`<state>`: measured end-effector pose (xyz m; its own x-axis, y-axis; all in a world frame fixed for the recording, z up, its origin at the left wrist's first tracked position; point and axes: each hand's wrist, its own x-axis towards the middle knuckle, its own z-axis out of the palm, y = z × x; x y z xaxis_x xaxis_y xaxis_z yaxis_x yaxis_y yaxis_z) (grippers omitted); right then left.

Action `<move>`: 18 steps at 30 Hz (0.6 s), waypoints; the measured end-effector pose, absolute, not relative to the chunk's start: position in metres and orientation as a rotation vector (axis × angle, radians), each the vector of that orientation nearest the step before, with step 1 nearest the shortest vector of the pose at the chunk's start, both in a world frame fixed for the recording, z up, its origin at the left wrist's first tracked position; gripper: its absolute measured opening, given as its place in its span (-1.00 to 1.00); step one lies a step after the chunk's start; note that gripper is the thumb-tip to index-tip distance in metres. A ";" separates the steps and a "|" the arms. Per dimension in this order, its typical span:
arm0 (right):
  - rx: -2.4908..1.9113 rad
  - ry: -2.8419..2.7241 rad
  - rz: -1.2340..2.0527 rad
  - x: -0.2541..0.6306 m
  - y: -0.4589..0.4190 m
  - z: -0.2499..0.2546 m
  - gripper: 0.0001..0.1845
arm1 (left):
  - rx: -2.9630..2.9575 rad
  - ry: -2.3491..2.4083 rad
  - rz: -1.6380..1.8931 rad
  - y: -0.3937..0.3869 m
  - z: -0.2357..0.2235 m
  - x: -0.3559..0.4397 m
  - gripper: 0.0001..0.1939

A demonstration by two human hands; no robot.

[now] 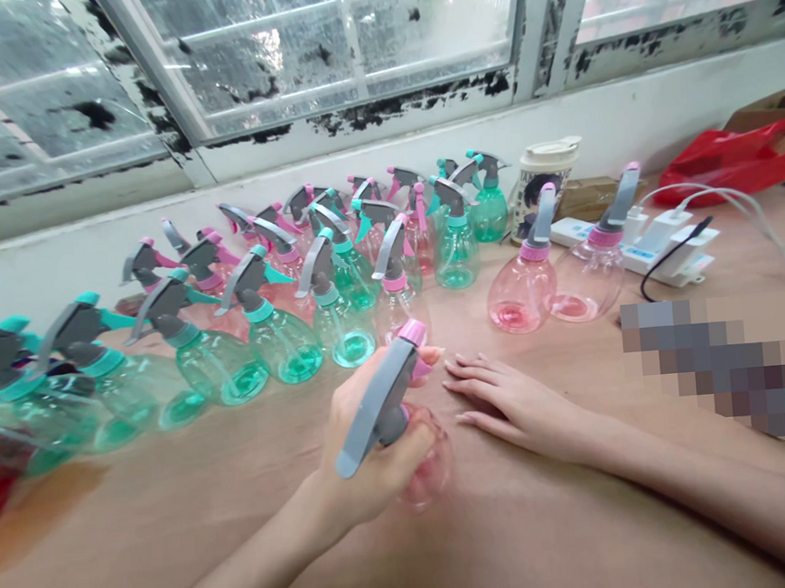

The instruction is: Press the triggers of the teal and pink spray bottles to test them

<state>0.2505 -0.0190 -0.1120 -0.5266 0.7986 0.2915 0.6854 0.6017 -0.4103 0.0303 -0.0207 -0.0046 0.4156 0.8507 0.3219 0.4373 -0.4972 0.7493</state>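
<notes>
My left hand [357, 451] is wrapped round the neck of a pink spray bottle [428, 472] with a grey trigger head and pink nozzle, in the middle of the table. Part of its trigger and collar is hidden by the fingers. Just right of that bottle, my right hand [510, 402] lies flat on the tabletop, fingers stretched out and holding nothing. Beyond the left hand stands a clear bottle with a pink collar [400, 307]. Two more pink spray bottles, a nearer one [523, 293] and one beside it [588, 279], stand past my right hand.
Several green spray bottles [288, 343] and pink ones stand in rows along the wall on the left. A lidded cup [543, 182], a white power strip [668, 254] with cables and a red plastic bag [735, 158] are at the back right. A blurred-out patch covers the right side.
</notes>
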 end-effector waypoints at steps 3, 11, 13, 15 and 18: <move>-1.178 -2.389 0.333 0.251 -0.018 -0.112 -0.53 | 2.054 1.053 0.972 -0.024 -0.006 0.032 -0.58; -1.183 -2.403 0.335 0.252 -0.018 -0.114 -0.51 | 2.057 1.082 1.025 -0.025 -0.011 0.032 -0.55; -1.180 -2.403 0.339 0.251 -0.019 -0.113 -0.52 | 2.053 1.057 1.038 -0.025 -0.010 0.033 -0.53; -1.176 -2.405 0.337 0.251 -0.019 -0.113 -0.52 | 2.049 1.033 1.049 -0.025 -0.010 0.033 -0.52; -1.178 -2.410 0.335 0.251 -0.019 -0.112 -0.52 | 2.048 1.022 1.054 -0.024 -0.011 0.033 -0.52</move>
